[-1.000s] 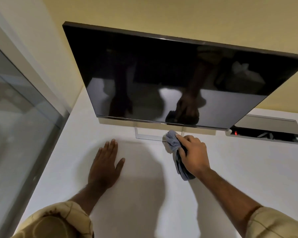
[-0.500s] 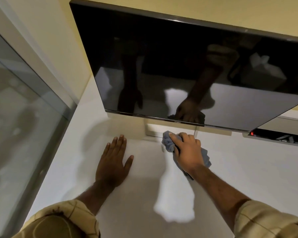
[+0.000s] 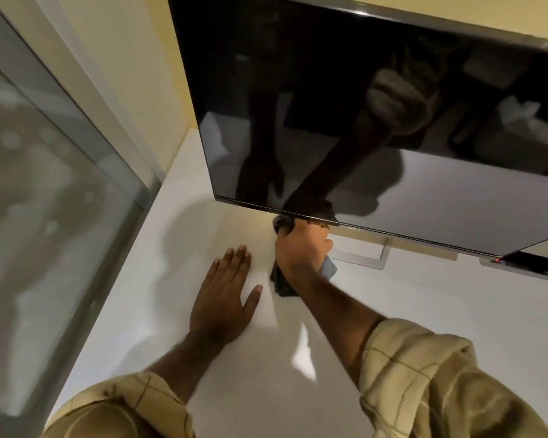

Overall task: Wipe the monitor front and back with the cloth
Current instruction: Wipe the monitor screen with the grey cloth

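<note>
Tight under the screen, open desk left of it.
Your right hand (image 3: 302, 248) fills the gap beneath the monitor (image 3: 361, 121); stand (image 3: 358, 259) blocks just right; left hand (image 3: 225, 298) lies flat on the desk (image 3: 456, 311).

The person wears a loose shirt of pale yellowish-tan cloth crossed by thin darker lines in a wide windowpane check. The left sleeve (image 3: 124, 406) and the right sleeve (image 3: 424, 374) are both pushed up and bunched in soft folds partway along the forearm, leaving the lower forearms bare. Neither the left hand (image 3: 222, 298) nor the right hand (image 3: 301, 248) shows any glove, ring or watch.
</note>
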### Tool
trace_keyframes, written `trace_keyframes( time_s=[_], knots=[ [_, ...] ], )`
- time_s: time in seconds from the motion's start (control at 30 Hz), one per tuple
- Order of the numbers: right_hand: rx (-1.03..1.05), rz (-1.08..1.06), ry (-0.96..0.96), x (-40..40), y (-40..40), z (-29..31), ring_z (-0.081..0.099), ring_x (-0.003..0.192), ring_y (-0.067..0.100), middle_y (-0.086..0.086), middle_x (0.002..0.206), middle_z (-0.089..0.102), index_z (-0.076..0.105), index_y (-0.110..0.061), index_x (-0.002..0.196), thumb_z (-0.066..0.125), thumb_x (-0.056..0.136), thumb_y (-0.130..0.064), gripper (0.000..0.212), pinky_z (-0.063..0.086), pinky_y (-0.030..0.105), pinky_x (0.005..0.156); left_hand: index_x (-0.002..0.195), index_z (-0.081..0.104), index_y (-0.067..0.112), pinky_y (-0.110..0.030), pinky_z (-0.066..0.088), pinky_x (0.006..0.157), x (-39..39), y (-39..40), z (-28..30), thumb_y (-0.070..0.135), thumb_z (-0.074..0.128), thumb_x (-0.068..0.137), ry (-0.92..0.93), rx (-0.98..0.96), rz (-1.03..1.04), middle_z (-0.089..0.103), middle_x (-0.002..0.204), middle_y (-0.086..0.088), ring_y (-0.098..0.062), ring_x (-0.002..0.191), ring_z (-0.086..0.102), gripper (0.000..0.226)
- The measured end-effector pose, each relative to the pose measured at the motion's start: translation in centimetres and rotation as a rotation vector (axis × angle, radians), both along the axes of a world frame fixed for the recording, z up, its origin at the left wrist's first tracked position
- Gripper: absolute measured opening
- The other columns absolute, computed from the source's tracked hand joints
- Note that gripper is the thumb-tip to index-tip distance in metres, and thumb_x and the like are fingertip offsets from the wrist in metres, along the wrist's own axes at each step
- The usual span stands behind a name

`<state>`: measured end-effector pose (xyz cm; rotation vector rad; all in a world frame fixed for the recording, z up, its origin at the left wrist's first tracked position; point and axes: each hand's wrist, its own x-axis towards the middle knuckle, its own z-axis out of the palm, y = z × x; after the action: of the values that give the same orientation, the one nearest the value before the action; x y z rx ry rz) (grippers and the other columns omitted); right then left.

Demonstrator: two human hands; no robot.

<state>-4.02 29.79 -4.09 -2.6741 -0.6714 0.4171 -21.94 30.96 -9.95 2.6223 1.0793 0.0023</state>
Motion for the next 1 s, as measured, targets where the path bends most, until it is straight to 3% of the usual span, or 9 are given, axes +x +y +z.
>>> trace_keyframes(
  time_s=[0.07,0.13,0.23,0.37,0.53,0.67,0.8,0.87,1.0],
  knots=[
    [-0.058,0.041,0.012,0.0,-0.2,-0.5,0.052,0.088,0.024,0.001,0.096,0.052,0.057,-0.033,0.102,0.051,0.089,-0.056,0.027,0.049,0.041,0.070,0.156,0.004,0.022,-0.032,0.002,0.122,0.0,0.0,-0.1,0.062,0.018,0.098,-0.001,-0.007,0.005,-0.001,0.163,0.007,-0.010,0.151,-0.004,0.072],
    [-0.019,0.096,0.054,0.5,-1.7,-0.6,0.054,0.085,0.022,-0.001,0.095,0.055,0.052,-0.038,0.103,0.046,0.088,-0.059,0.027,0.046,0.038,0.068,0.156,0.001,0.023,-0.031,0.000,0.122,0.1,0.1,-0.1,0.062,0.017,0.098,-0.002,-0.014,0.002,-0.002,0.163,0.007,-0.009,0.150,-0.005,0.072],
    [0.108,0.416,-0.021,1.7,-5.2,0.5,0.054,0.098,0.026,0.000,0.110,0.057,0.050,-0.037,0.121,0.044,0.099,-0.042,0.023,0.051,0.039,0.082,0.156,0.004,0.022,-0.032,0.003,0.122,0.2,0.0,0.1,0.061,0.017,0.098,-0.012,-0.004,0.005,0.000,0.163,0.007,-0.010,0.151,-0.003,0.071],
    [0.004,0.620,-0.229,4.3,-10.1,-0.4,0.049,0.106,0.028,0.002,0.125,0.052,0.040,-0.036,0.143,0.058,0.093,-0.020,0.055,0.044,0.040,0.089,0.157,0.010,0.020,-0.036,0.011,0.124,0.1,-0.1,0.2,0.056,0.024,0.099,-0.034,-0.004,-0.006,0.004,0.164,0.006,-0.011,0.151,0.000,0.070],
    [-0.107,0.378,-0.352,8.4,-14.6,-1.7,0.052,0.095,0.031,0.009,0.115,0.059,0.054,-0.021,0.134,0.047,0.090,-0.022,0.045,0.042,0.043,0.078,0.156,0.014,0.018,-0.036,0.011,0.124,0.1,-0.1,0.2,0.052,0.028,0.099,-0.041,0.014,-0.017,0.008,0.164,0.004,-0.011,0.152,0.001,0.069],
    [-0.134,0.089,-0.295,10.8,-14.8,-0.8,0.048,0.105,0.033,0.013,0.120,0.055,0.056,-0.016,0.125,0.054,0.091,-0.019,0.034,0.040,0.045,0.088,0.157,0.012,0.018,-0.035,0.010,0.124,0.1,-0.1,0.3,0.056,0.023,0.099,-0.028,0.014,-0.016,0.007,0.164,0.004,-0.011,0.152,0.000,0.070],
    [-0.062,-0.384,0.053,13.3,-13.4,-1.2,0.047,0.118,0.030,0.012,0.131,0.050,0.047,-0.013,0.132,0.057,0.090,-0.039,0.050,0.035,0.037,0.098,0.157,0.009,0.019,-0.036,0.010,0.124,0.1,-0.1,0.2,0.057,0.021,0.098,-0.029,0.005,-0.016,0.005,0.164,0.004,-0.010,0.151,-0.002,0.071],
    [-0.112,-0.293,0.053,13.4,-13.0,-1.5,0.047,0.117,0.034,0.015,0.131,0.049,0.048,-0.012,0.132,0.055,0.090,-0.031,0.046,0.037,0.039,0.097,0.157,0.010,0.019,-0.037,0.011,0.124,0.1,-0.1,0.2,0.057,0.021,0.098,-0.034,0.000,-0.015,0.005,0.164,0.004,-0.010,0.151,-0.001,0.071],
    [-0.054,0.032,-0.134,11.9,-13.9,-0.3,0.051,0.103,0.035,0.013,0.117,0.054,0.059,-0.016,0.122,0.054,0.087,-0.013,0.035,0.046,0.041,0.089,0.157,0.010,0.018,-0.038,0.011,0.124,0.1,-0.1,0.2,0.057,0.020,0.097,-0.035,-0.001,-0.014,0.006,0.164,0.004,-0.012,0.152,0.001,0.072]
  ],
)
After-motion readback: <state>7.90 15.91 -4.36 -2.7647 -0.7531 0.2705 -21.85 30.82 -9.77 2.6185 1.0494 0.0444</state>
